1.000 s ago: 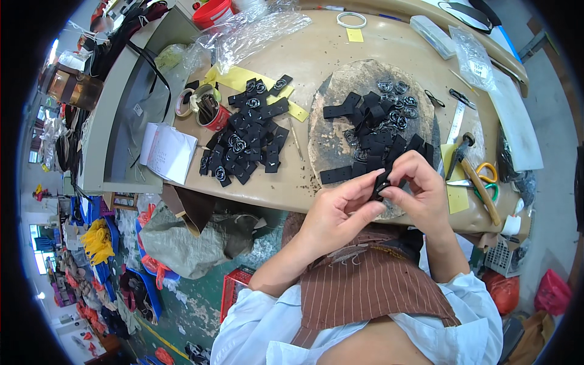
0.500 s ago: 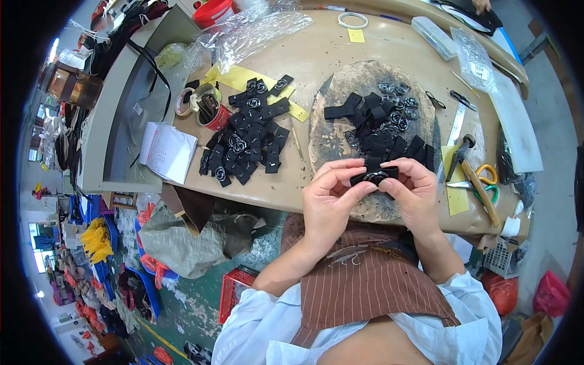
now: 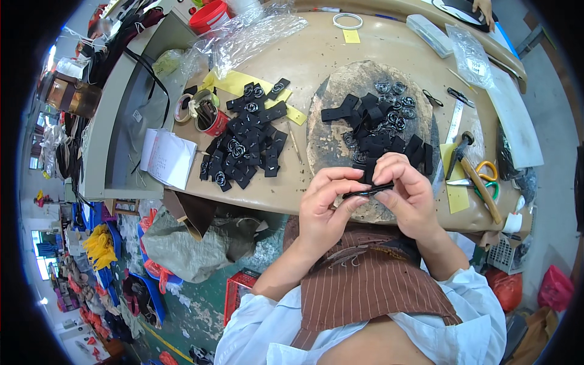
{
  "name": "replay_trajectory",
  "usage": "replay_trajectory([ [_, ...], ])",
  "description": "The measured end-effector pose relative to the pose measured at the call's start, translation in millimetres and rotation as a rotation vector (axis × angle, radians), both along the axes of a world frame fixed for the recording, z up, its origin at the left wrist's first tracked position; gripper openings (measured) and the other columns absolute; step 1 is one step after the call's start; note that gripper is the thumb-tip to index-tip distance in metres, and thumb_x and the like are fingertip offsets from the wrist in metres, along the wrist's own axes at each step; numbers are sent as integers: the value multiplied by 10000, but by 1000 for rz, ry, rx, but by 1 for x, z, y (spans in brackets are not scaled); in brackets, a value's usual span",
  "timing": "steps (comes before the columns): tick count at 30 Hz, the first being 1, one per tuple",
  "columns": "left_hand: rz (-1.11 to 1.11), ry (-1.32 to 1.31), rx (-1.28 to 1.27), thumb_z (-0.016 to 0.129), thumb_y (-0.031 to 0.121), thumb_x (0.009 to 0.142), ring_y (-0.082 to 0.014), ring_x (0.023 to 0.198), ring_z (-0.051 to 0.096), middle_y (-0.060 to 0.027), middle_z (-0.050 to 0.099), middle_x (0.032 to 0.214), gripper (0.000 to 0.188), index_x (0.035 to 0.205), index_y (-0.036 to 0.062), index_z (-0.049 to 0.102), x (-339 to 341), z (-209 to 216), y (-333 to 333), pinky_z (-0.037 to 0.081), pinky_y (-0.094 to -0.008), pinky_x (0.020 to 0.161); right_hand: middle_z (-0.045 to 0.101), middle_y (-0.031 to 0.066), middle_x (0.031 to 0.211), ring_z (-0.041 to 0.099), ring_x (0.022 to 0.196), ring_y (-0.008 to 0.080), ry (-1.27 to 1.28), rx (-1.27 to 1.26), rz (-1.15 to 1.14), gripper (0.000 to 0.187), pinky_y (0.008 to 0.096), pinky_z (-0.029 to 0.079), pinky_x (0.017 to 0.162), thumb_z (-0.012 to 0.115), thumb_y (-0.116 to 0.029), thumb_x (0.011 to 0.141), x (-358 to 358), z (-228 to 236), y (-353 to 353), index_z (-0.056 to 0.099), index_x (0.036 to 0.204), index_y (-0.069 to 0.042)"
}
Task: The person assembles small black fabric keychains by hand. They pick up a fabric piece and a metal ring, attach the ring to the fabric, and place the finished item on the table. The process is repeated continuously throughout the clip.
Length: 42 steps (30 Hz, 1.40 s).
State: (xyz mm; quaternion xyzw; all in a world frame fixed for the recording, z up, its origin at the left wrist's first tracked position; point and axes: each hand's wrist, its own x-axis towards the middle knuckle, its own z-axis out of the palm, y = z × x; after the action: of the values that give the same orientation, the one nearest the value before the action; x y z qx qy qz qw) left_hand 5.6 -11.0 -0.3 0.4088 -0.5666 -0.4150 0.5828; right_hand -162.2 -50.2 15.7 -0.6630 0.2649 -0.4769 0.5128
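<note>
Between both hands is a black strap piece (image 3: 367, 191) with a dark shiny buckle, seen almost edge-on. My left hand (image 3: 331, 198) pinches its left end, thumb below and fingers above. At the right end, my right hand (image 3: 404, 193) is closed on it with thumb and bent fingers. Just beyond my fingers, loose black strap pieces (image 3: 371, 115) and several dark ring buckles (image 3: 398, 103) lie on a worn round board (image 3: 325, 131). Another heap of black strap pieces (image 3: 246, 143), some with buckles fitted, lies to the left on the table.
A hammer (image 3: 480, 185), scissors (image 3: 486, 179) and a steel ruler (image 3: 453, 125) lie to the right. At left stand a red tin (image 3: 216, 125) and a paper pad (image 3: 170, 157). Plastic bags (image 3: 255, 36) and a red bucket (image 3: 208, 16) are at the back. Another person's hand (image 3: 485, 11) shows far right.
The strap piece has been tipped, from its buckle face showing to nearly edge-on. My right fingers have curled further over its right end. The heaps stay as they were.
</note>
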Motion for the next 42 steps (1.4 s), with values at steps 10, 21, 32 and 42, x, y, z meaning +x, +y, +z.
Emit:
replay_trajectory([
  [10,9,264,107,656,-44,784,-122,953,547,-79,587,1067,154,926,10,629,3,-12,-15,443,-237,822,586,52,1009,541,911,95,-150,499,12,289,233,456,794,630,-12,830,7,-7,-1,525,1098,16],
  [21,891,-711,-68,751,159,734,-324,1202,441,-189,479,1269,505,1173,11,551,110,-46,-59,384,-394,976,605,135,968,583,936,271,1019,-126,-738,298,368,464,809,708,-194,766,-70,-66,-128,596,984,-25],
  [32,-55,211,283,586,-46,845,-181,1076,562,-130,547,1187,426,1248,-6,453,-18,-38,-45,450,-286,922,617,16,801,571,724,63,311,221,-484,132,226,475,656,647,-14,806,-63,-52,-94,562,906,-2],
  [42,2,351,250,587,-55,832,-120,906,612,-65,612,987,257,1088,-36,596,-21,-12,-23,503,-229,763,586,85,835,608,696,181,350,-386,-333,259,259,500,586,738,21,664,-8,6,-19,647,899,-38],
])
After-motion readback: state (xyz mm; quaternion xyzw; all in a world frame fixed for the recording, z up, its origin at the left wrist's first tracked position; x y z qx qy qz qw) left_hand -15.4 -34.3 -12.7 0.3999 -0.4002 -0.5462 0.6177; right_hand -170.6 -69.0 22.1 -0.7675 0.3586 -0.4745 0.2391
